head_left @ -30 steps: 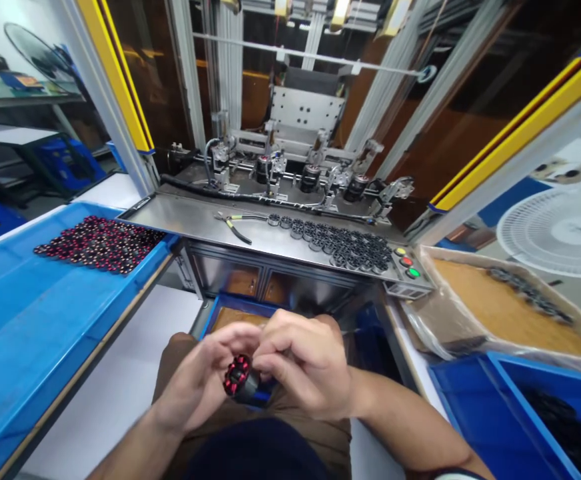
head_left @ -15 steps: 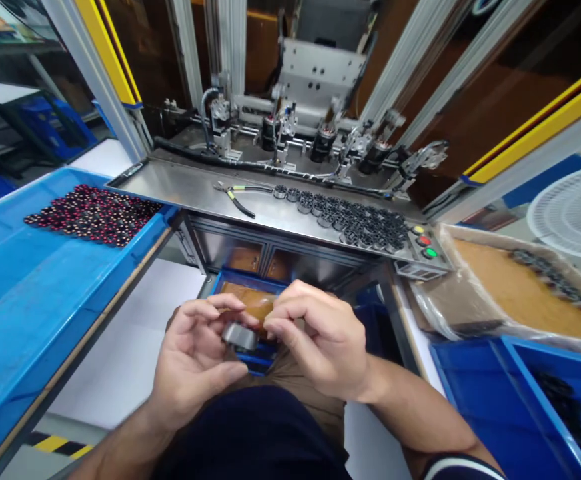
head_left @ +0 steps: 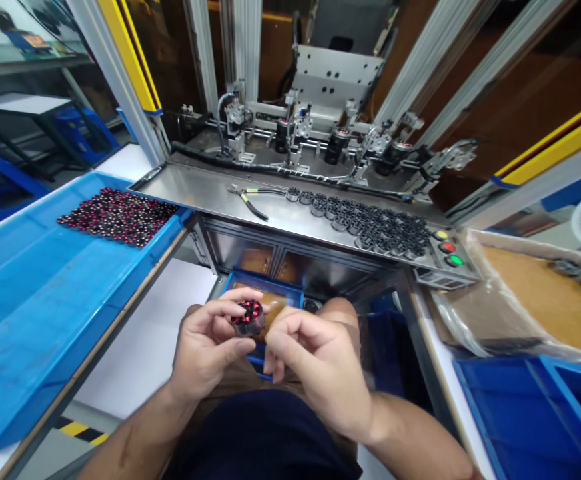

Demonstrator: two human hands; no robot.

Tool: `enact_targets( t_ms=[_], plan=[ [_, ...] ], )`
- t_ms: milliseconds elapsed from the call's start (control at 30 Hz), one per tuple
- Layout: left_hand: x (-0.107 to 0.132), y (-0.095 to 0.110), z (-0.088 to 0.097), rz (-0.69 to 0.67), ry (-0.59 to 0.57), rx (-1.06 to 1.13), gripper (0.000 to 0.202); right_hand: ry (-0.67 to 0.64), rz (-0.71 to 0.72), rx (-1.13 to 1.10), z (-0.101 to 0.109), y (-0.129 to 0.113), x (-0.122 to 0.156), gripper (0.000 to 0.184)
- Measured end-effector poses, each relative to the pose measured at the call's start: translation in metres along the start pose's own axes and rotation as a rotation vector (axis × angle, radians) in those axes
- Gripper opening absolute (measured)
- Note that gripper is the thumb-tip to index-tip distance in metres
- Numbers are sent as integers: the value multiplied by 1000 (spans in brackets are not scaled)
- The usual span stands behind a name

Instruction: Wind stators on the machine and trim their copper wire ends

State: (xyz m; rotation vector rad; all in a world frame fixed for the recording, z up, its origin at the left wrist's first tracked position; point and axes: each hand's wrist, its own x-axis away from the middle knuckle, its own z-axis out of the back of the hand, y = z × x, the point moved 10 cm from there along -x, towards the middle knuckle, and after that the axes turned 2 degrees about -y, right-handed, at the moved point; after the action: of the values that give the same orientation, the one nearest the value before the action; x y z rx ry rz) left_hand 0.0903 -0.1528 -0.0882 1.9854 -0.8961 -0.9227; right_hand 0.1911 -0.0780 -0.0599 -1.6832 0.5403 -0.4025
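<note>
My left hand (head_left: pixel 210 340) grips a small motor stator (head_left: pixel 248 321), a dark ring with red windings visible on its upper face. Thumb and fingers press it from the sides, above my lap. My right hand (head_left: pixel 313 360) is just to the right of the stator, its fingers curled into a pinch. Whatever lies between those fingertips, if anything, is hidden. Below the hands sits a blue bin (head_left: pixel 298 298) with brown sheet material in it.
Many similar red-wound parts (head_left: pixel 120 215) lie in a blue tray (head_left: pixel 35 293) at left. Dark ring parts (head_left: pixel 370 223) and cutting pliers (head_left: pixel 250 200) rest on the metal ledge before the machine (head_left: pixel 340 87). Right are push buttons (head_left: pixel 449 247), a plastic-lined carton (head_left: pixel 495 320) and blue bins (head_left: pixel 500 393).
The stator in my left hand has turned, so its red windings now face up. My right hand has dropped slightly, and the whole view has shifted a little.
</note>
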Motion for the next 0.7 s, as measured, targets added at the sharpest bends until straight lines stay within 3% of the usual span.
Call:
enact_targets(
  t_ms=[67,200,333,433,600,667,700],
  plan=[
    [-2,0,0,13,-10,34,30,-76,-170,-242,-15,29,2,26],
    [-3,2,0,21,-5,37,29,-101,-237,-452,-26,53,1,28],
    [-5,4,3,6,-7,13,30,-107,-269,-512,-24,59,1,29],
    [-6,10,2,-34,-32,-17,30,-123,-282,-597,-22,59,3,39],
    [-2,16,-13,-48,-159,-124,26,-296,-285,-675,-40,56,6,46],
    [0,19,-16,-71,-198,-186,38,-342,-294,-686,-45,56,6,47],
    [1,23,-12,-90,-175,-229,56,-334,-272,-664,-42,55,5,46]
  ],
)
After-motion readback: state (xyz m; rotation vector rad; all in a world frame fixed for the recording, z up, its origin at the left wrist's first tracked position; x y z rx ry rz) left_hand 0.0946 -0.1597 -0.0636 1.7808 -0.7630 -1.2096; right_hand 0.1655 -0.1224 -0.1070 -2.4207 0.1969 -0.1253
